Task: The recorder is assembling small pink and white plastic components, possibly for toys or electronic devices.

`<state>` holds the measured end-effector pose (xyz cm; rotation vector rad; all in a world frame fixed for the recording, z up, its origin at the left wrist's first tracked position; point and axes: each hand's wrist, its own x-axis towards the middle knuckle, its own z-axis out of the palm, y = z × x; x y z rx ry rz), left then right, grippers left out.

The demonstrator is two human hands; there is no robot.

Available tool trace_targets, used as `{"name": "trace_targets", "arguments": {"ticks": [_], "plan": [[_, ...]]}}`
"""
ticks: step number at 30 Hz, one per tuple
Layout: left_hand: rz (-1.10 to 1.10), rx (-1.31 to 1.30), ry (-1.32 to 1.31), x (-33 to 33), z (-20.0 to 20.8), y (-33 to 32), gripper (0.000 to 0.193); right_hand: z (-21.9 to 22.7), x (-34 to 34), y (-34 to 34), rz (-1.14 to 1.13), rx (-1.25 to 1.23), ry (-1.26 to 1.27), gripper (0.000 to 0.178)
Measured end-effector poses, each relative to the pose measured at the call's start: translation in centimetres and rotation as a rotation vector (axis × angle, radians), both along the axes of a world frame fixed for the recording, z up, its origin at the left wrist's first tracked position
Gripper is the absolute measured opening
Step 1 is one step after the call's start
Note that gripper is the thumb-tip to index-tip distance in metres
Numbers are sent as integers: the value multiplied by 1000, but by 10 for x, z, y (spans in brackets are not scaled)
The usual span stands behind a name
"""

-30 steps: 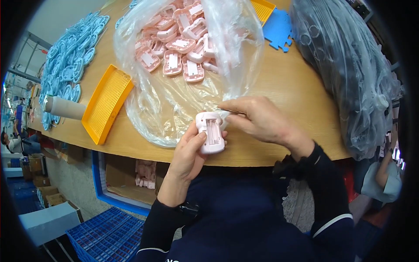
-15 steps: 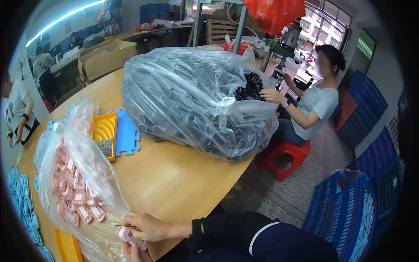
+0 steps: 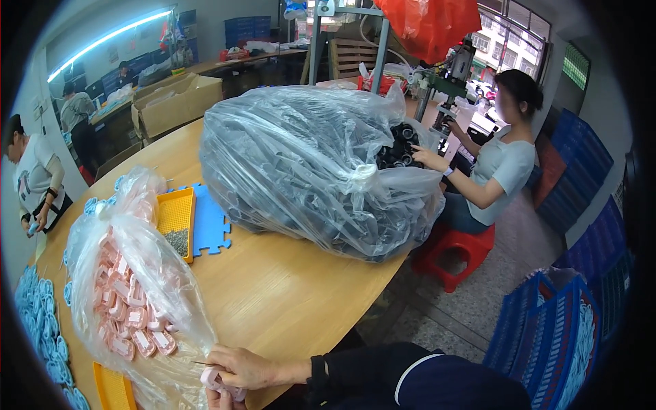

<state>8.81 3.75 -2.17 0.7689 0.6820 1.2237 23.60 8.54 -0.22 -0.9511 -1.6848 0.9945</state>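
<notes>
At the table's near edge, my left hand (image 3: 223, 402) pinches a small pale pink plastic part (image 3: 214, 378) from below; much of this hand is cut off by the lower edge. My right hand (image 3: 240, 367) is closed over the top of the same part. A thin dark pointed tool (image 3: 201, 363) sticks out leftward from its fingers; the rest of the tool is hidden. Just beyond my hands lies an open clear plastic bag (image 3: 184, 294) with many similar pink parts (image 3: 137, 317) inside.
A huge tied clear bag (image 3: 294, 178) of black parts covers the table's far side. Yellow trays (image 3: 176, 213) (image 3: 113, 386), a blue foam mat (image 3: 210, 222) and light-blue parts (image 3: 44, 328) lie leftward. A co-worker sits on a red stool (image 3: 454, 256); blue crates (image 3: 540, 335) stand at right.
The whole view has shifted a little, so things appear slightly lower and farther right. Both my hands keep nearly the same hold on the pink part.
</notes>
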Motion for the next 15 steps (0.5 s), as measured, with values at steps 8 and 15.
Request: {"name": "trace_targets", "arguments": {"ticks": [8, 15], "plan": [[89, -231, 99, -27, 10, -40, 38, -27, -19, -9, 159, 34, 29, 30], [-55, -126, 4, -77, 10, -84, 48, 30, 31, -10, 67, -640, 407, 13]]}}
